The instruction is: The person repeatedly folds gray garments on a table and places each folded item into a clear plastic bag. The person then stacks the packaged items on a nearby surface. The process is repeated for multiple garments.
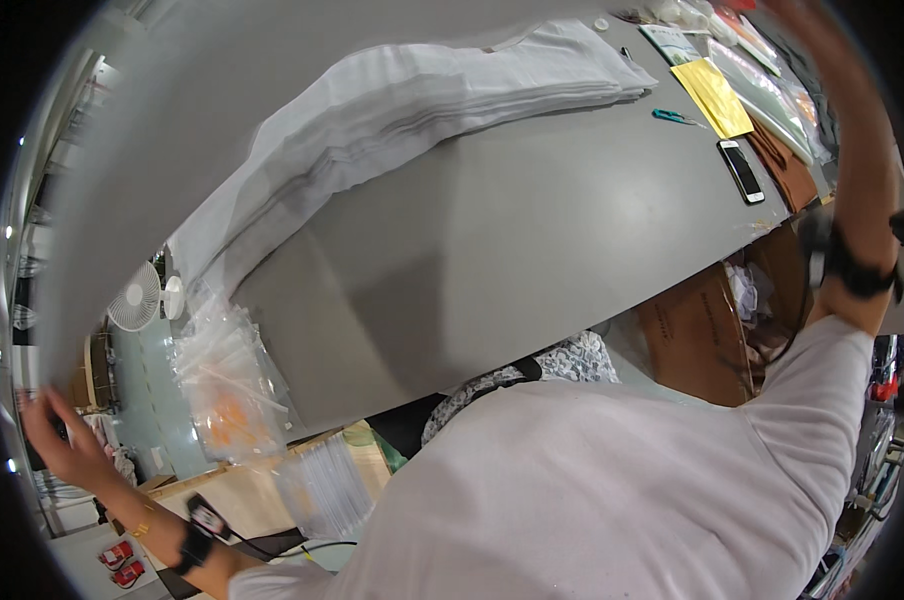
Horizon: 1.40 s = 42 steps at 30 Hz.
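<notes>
At the far left my raised left hand [64,445] has its thumb and fingers drawn up at the lower corner of a large, pale grey cloth sheet [162,130]. This sheet is blurred and spreads across the upper left, above the table. My right arm reaches up along the right side, and its hand lies beyond the top edge. Under the raised sheet, a long stack of folded white cloth [372,110] curves across the grey table [532,230].
On the table's right lie a phone [741,172], teal thread snips [677,117] and a yellow packet [712,98]. Clear plastic bags [227,390] hang over the left end, near a white fan [137,297]. A cardboard box [694,335] stands below the right edge.
</notes>
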Available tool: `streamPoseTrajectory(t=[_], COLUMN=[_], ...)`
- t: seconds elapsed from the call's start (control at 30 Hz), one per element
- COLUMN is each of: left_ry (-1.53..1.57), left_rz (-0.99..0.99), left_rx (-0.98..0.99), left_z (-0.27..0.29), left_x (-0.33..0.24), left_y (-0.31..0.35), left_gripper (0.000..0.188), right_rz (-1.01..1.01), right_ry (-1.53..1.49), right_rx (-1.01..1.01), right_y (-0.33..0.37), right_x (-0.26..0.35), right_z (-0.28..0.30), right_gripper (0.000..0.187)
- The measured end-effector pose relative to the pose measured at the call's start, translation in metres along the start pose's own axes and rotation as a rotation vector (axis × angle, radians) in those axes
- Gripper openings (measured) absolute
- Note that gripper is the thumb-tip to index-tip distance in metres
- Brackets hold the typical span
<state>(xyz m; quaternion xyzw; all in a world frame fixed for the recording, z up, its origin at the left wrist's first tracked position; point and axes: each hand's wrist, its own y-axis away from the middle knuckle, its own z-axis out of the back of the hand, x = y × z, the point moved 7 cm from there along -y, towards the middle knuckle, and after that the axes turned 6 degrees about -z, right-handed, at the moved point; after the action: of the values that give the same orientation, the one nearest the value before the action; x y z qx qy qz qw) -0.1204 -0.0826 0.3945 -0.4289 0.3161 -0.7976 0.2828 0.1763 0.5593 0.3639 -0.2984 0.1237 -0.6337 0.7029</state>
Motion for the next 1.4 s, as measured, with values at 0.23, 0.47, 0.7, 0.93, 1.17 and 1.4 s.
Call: streamPoseTrajectory(t=[0.23, 0.47, 0.7, 0.93, 1.17, 1.4], left_ry=[0.481, 0.908, 0.989, 1.323, 1.077, 1.55], left_rz=[-0.046, 0.231, 0.062, -0.003, -0.533, -0.527], left_rx=[0.371, 0.86, 0.675, 0.455, 0.247, 0.495], left_z=[0.001, -0.043, -0.175, -0.301, -0.357, -0.371], left_x=[-0.166, -0.227, -0.325, -0.467, -0.539, -0.557], left_y=[0.129, 0.178, 0.076, -0.037, -0.116, -0.123], left_gripper=[0.013, 0.007, 0.003, 0.013, 0.03, 0.006], right_rz=[-0.106, -0.276, -0.803, -0.974, -0.359, -0.038], right_ry=[-0.391, -0.668, -0.503, -0.306, 0.078, -0.465], right_rx=[0.344, 0.867, 0.301, 0.098, -0.302, -0.099], right_y=[0.109, 0.178, 0.076, 0.024, 0.011, 0.019], right_x=[0.03, 0.028, -0.156, -0.186, -0.131, 0.002], right_z=[-0.13, -0.235, -0.352, -0.404, -0.367, -0.327], right_gripper=[0.031, 0.036, 0.029, 0.027, 0.01, 0.019])
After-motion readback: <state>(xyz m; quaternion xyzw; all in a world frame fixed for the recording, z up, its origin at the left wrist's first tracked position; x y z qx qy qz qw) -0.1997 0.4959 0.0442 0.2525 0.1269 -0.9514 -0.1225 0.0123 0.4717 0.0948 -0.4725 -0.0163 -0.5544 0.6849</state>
